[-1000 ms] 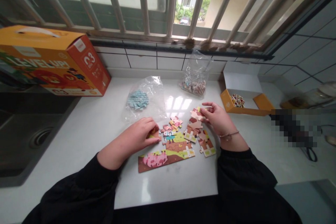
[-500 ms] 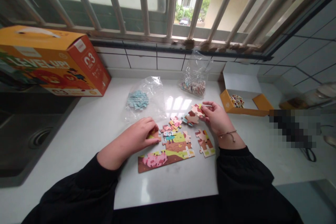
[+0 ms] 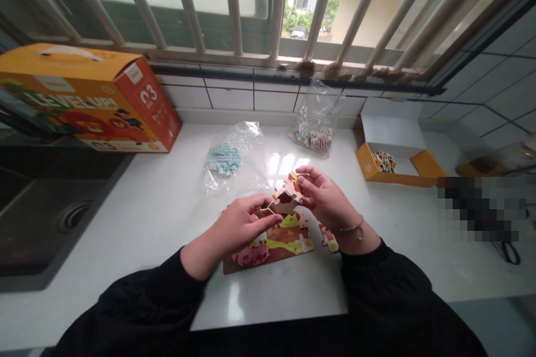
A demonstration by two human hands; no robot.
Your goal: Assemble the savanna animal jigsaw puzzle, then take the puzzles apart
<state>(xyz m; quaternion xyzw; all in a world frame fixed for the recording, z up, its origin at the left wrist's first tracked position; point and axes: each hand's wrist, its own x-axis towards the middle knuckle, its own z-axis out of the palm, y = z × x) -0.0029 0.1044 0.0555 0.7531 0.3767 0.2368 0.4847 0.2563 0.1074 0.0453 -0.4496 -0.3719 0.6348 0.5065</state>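
Observation:
My left hand (image 3: 249,220) is closed on a puzzle piece (image 3: 268,210) tilted up on edge between thumb and fingers. Close beside it, my right hand (image 3: 320,192) pinches joined puzzle pieces (image 3: 288,203) with brown and cream patches. Both hands hover over the partly joined jigsaw puzzle (image 3: 288,234), which shows a pink pig, brown soil and a white fence. A separate strip of puzzle pieces (image 3: 329,239) lies to its right, partly under my right wrist. Whether the held pieces touch each other I cannot tell.
Behind the hands lie a clear bag with blue pieces (image 3: 225,159) and another bag of pieces (image 3: 313,138). An open yellow box (image 3: 397,178) with small pieces stands at right. A large orange box (image 3: 144,103) stands at left by the sink (image 3: 54,234).
My right hand has moved left with its pieces, and my left hand has lifted its piece and come right. The hands are now close together above the puzzle.

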